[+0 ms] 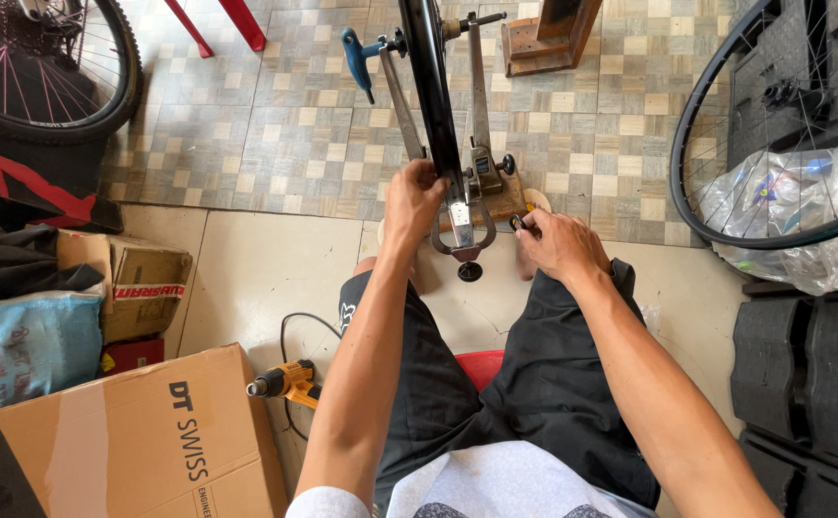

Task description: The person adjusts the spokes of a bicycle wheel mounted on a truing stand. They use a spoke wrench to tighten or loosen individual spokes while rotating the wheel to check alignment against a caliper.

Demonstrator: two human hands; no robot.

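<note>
I sit on a red stool (481, 366) facing a metal wheel truing stand (476, 144) that holds a black bicycle wheel (433, 86) edge-on. My left hand (411, 201) grips the wheel's black rim low down, beside the stand's caliper arm (462, 230). My right hand (558, 245) rests just right of the stand's base and pinches a small dark tool (518, 223) at its fingertips. A blue-handled tool (356, 59) sticks out from the stand's left upright near the axle.
A yellow cordless drill (286, 381) lies on the floor beside a large cardboard box (141, 441). Smaller boxes (145, 288) and bags sit at left. A bike wheel (45, 67) stands at top left; another rim (702, 144), a plastic bag (793, 211) and black crates (807, 374) fill the right.
</note>
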